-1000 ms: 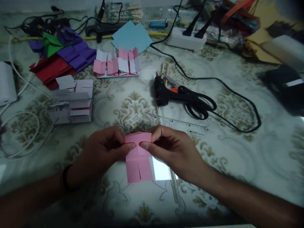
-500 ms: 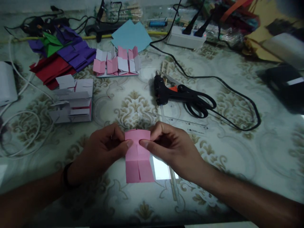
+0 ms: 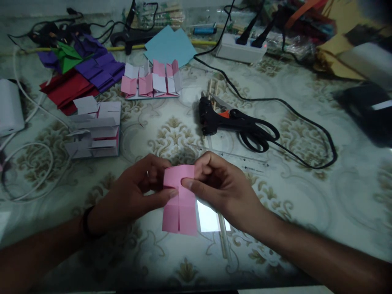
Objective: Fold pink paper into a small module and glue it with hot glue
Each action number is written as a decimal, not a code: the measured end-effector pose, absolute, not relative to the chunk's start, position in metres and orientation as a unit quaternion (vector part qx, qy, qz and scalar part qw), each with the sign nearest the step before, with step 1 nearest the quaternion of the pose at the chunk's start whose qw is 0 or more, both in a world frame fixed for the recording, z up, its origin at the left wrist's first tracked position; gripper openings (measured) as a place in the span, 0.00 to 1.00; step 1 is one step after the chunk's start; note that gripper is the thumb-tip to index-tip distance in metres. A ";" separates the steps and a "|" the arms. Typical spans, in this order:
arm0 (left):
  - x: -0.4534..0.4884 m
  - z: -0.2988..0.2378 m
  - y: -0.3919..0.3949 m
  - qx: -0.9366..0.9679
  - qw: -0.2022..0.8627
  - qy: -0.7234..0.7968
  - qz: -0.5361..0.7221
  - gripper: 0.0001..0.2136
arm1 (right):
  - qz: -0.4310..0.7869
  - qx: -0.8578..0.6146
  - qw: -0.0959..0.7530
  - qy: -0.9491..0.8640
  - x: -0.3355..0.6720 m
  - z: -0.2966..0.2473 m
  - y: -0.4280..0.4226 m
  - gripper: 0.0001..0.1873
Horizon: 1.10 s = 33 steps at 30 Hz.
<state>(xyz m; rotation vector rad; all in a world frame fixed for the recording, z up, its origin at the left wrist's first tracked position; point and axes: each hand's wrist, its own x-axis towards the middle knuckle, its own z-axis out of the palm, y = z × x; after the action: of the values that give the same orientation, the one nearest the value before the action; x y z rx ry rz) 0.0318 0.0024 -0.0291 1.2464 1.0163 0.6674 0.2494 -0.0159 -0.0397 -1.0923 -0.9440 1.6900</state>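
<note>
Table [image 3: 137,261]: floral-patterned, its near edge at the bottom of the view.
Right hand [image 3: 228,188]: thumb and curled fingers pinch the right side of folded pink paper [image 3: 187,204].
Left hand [image 3: 131,194]: thumb across the front, fingers curled behind, gripping the left side.
Hot-glue gun [image 3: 211,116]: black, overlapping scissors [image 3: 274,130] beyond the right hand.
Folded pink paper: held toward the middle of the table's near edge.

Left hand [image 3: 130,196] and right hand [image 3: 232,190] pinch close together, thumbs [image 3: 200,189] nearest.
</note>
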 end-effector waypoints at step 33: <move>0.031 -0.032 0.001 0.575 0.558 0.501 0.328 0.13 | 0.680 -0.431 0.414 -0.425 0.249 -0.037 -0.010 0.19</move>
<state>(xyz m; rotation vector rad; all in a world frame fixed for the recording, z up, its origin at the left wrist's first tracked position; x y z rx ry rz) 0.0306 0.0007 -0.0323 1.3561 1.1828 0.7738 0.2486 -0.0100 -0.0369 -1.0836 -1.0685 1.7079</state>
